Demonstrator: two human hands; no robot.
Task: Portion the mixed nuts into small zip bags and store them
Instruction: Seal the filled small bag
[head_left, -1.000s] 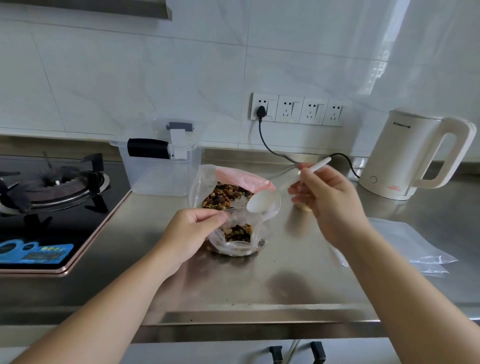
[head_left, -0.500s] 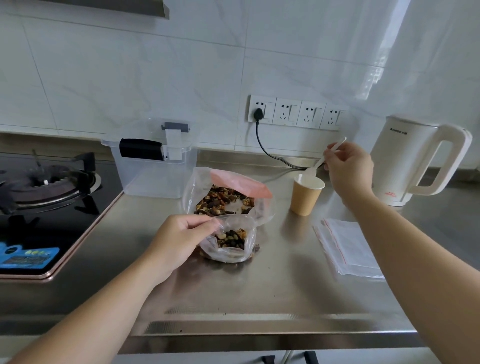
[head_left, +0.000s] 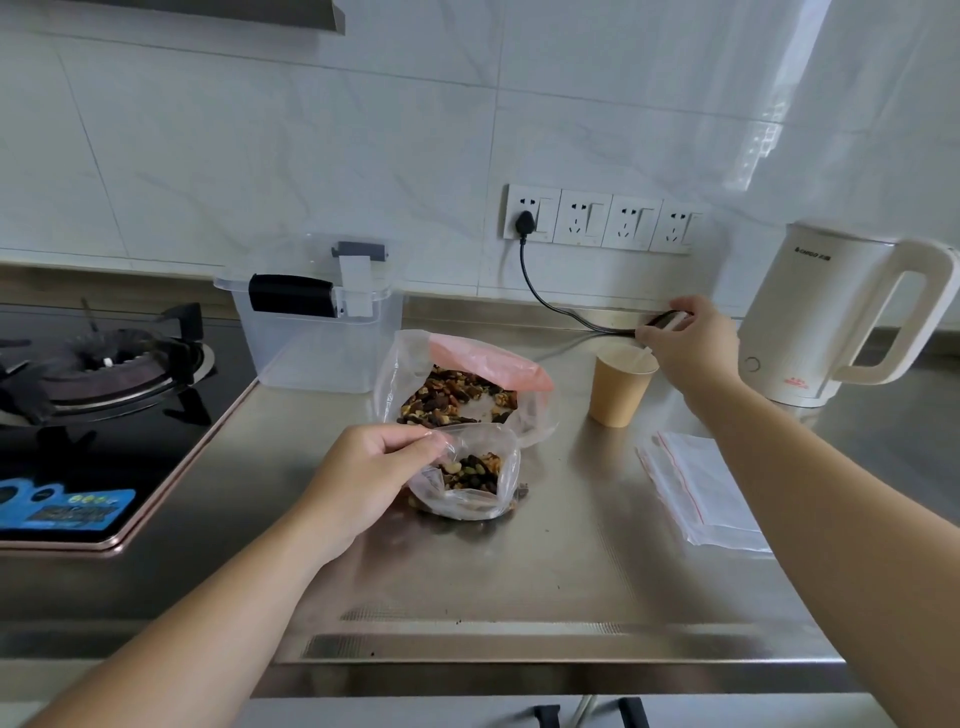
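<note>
Nearest you, the desk (head_left: 519, 597) lies bare to its front edge; your left hand (head_left: 363, 483) pinches the rim of the small bag (head_left: 470, 480) of nuts, which stands mid-desk touching the big bag (head_left: 462, 395) behind; spare bags (head_left: 696, 488) lie right; farther, your right hand (head_left: 685, 343) pinches the spoon (head_left: 640, 357) in the cup (head_left: 618, 387).

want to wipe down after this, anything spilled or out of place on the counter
A few nut pieces lie loose on the steel counter beside the small zip bag that the left hand pinches open, and dark crumbs dot the counter nearer the front edge. Nothing else looks tipped or damaged; the paper cup stands upright.
</note>
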